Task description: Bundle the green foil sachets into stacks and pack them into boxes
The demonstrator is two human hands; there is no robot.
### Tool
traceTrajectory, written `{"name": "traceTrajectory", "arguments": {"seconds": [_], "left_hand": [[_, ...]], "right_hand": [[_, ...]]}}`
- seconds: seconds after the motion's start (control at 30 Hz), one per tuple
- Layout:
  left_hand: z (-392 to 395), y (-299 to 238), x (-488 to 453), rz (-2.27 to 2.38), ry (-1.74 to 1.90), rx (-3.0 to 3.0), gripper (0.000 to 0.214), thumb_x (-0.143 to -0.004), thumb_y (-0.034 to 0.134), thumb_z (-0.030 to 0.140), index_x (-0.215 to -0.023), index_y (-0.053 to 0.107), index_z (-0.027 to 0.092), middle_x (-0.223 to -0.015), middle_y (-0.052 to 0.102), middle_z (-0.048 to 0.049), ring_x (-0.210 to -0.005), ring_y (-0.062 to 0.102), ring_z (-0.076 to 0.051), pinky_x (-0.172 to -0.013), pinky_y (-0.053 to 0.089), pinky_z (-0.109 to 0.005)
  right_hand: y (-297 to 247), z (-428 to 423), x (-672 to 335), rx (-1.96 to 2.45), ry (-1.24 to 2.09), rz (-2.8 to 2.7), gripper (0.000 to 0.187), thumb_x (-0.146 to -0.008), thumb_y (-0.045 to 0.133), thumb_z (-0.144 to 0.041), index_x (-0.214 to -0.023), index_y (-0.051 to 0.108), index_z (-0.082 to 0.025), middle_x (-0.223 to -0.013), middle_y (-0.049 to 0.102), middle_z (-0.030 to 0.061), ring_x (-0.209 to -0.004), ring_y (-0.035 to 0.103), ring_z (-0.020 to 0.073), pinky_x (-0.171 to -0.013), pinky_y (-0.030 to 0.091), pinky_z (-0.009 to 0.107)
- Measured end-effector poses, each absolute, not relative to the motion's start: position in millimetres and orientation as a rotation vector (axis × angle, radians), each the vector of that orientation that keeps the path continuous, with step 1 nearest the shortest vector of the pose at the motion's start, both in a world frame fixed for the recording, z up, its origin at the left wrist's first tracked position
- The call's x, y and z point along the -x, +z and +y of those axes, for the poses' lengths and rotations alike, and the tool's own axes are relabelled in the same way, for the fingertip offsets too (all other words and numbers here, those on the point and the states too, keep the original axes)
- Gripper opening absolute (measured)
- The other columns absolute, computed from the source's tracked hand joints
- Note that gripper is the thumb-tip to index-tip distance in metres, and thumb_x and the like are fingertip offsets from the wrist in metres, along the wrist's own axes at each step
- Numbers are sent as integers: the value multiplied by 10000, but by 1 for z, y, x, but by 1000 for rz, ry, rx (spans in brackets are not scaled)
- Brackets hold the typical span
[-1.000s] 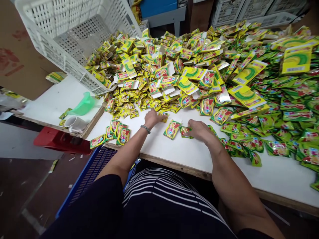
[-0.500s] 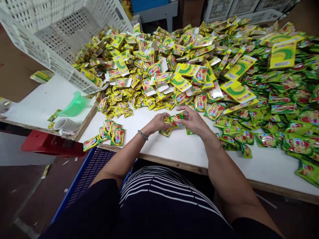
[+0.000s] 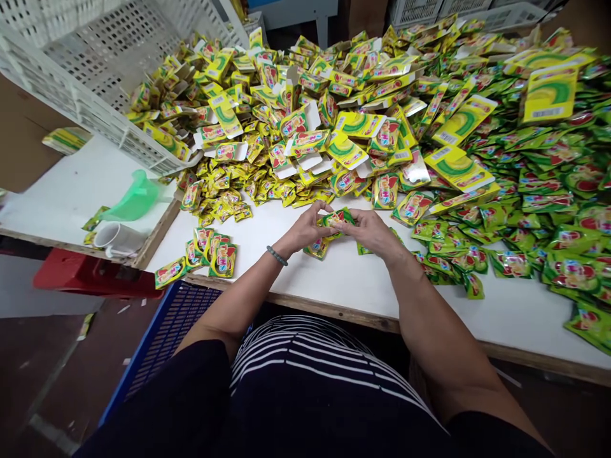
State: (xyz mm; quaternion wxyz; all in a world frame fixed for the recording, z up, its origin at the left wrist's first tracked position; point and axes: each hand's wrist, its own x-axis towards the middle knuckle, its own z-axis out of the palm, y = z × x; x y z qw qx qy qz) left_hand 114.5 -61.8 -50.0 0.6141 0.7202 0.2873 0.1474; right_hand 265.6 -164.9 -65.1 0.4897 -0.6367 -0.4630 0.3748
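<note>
Both my hands meet over the white table around a small green-and-yellow box (image 3: 338, 219) with a red fruit picture. My left hand (image 3: 309, 228) pinches its left side, and my right hand (image 3: 373, 230) grips its right side, with fingers partly covering it. Just below my left hand lies another small yellow box (image 3: 316, 249). A green sachet (image 3: 395, 236) shows beside my right hand, partly hidden by it. Left of my hands, several filled-looking boxes (image 3: 223, 259) lie grouped near the table's front edge.
Behind my hands spreads a heap of yellow boxes (image 3: 353, 149), with small yellow packets (image 3: 219, 207) at its left. Green sachets (image 3: 568, 216) cover the right side. A white crate (image 3: 109, 121) tilts at the left, near a green scoop (image 3: 136, 197) and white mug (image 3: 119, 238).
The right fingers, raised and spread before, have come down onto the box. The box has turned slightly between my hands, and the view has shifted a little.
</note>
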Motion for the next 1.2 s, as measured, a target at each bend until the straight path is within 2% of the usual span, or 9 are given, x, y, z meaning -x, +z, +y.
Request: {"name": "traceTrajectory", "arguments": {"seconds": [0.13,0.27,0.47,0.67,0.77,0.9,1.03,1.13,1.2], "left_hand": [[-65,-47,-112,644,275,-1547,628,-622,819,235,-1154,492,174,-727,615,44,-601,567,-106,-586,439,-230],[-73,-47,-112,740,344,-1404,467,-622,839,228,-973,541,155,-609,579,67,-545,551,-88,-588,450,-228],[-74,-52,-112,780,508,-1185,404,-601,854,270,-766,508,145,-681,657,20,-605,611,-96,-646,485,-237],[-66,-51,-103,787,473,-1244,377,-561,856,233,-737,538,133,-608,593,44,-581,556,-80,-616,435,-215],[-70,-50,-100,717,372,-1254,334,-583,817,189,-792,564,133,-654,607,36,-626,572,-95,-644,427,-223],[-77,-51,-101,666,392,-1251,270,-623,781,203,-768,562,137,-658,578,42,-620,533,-85,-624,390,-214],[-80,-53,-108,672,460,-1244,394,-595,844,276,-751,502,157,-622,559,54,-570,502,-74,-584,360,-209],[-78,-52,-113,670,502,-1256,465,-579,862,329,-723,450,170,-584,529,64,-522,461,-58,-562,337,-207],[-77,-50,-114,712,484,-1327,449,-619,839,380,-739,457,175,-587,529,56,-532,481,-74,-575,359,-221]], "right_hand": [[-62,-167,-266,1587,888,-1142,320,-771,641,-502,-737,644,-184,-659,616,-2,-666,559,172,-597,459,284],[-62,-165,-266,1595,843,-1086,348,-776,621,-512,-809,671,-169,-711,655,19,-658,548,168,-595,447,293],[-72,-159,-268,1549,702,-965,357,-751,637,-470,-990,689,-209,-905,691,48,-738,610,190,-684,519,346],[-66,-165,-276,1385,753,-1050,292,-705,678,-407,-923,679,-211,-955,712,48,-925,657,240,-883,522,422],[-65,-167,-273,1454,794,-1198,267,-747,639,-377,-946,704,-210,-964,727,51,-896,663,250,-864,524,435],[-74,-163,-267,1508,668,-1204,304,-741,667,-378,-1001,680,-220,-972,703,52,-905,654,237,-807,536,388],[-80,-158,-265,1504,629,-1038,441,-694,719,-443,-1058,621,-213,-960,652,48,-763,617,184,-694,526,346],[-79,-157,-264,1460,756,-904,521,-655,759,-474,-1081,590,-227,-1000,655,58,-740,613,173,-663,522,333],[-76,-158,-265,1405,916,-906,484,-649,762,-493,-1020,598,-228,-917,674,47,-730,621,183,-650,519,331]]}}
